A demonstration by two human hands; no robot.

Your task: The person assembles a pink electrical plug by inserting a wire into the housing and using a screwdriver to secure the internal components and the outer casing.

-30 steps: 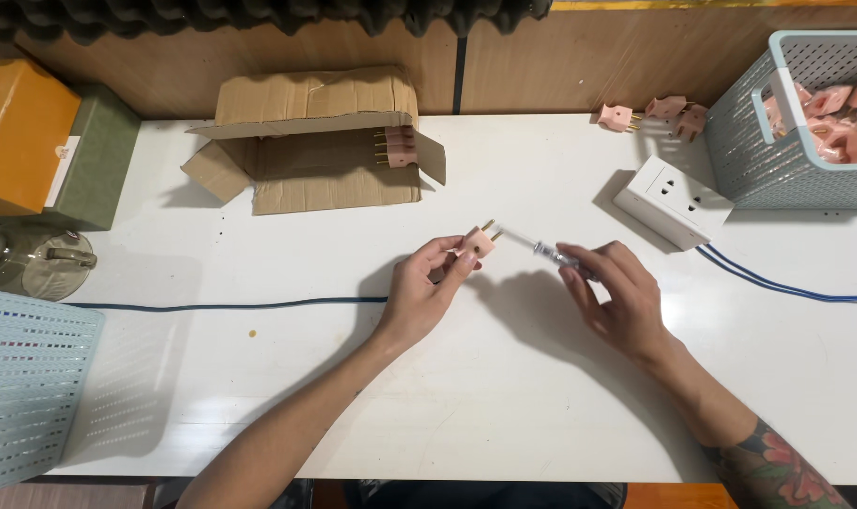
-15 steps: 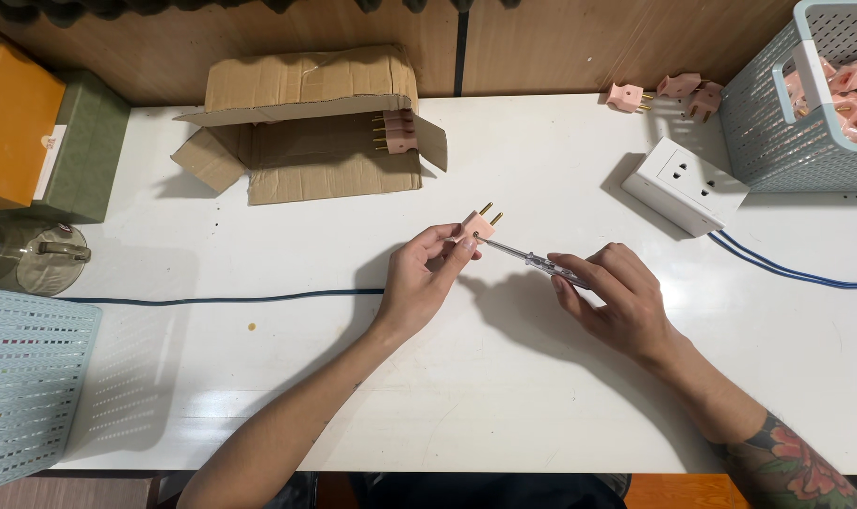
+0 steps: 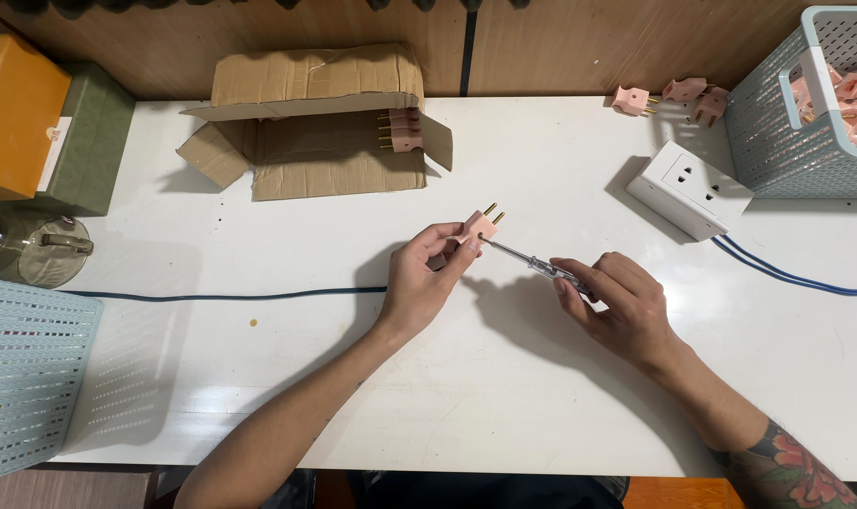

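Head view: at frame centre, above the white tabletop, the left hand has its grip clamped on a pink plug, prongs pointing up-right. The right hand has its grip closed on a screwdriver, tip touching the plug.

left hand: pinches pink plug | right hand: screwdriver tip on plug

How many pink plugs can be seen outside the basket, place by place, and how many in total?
In the left hand: 1 pink plug, with the screwdriver in the right hand set against it
In the cardboard box: 2 pink plugs, stacked
On the table near the basket: 3 pink plugs
Total: 6
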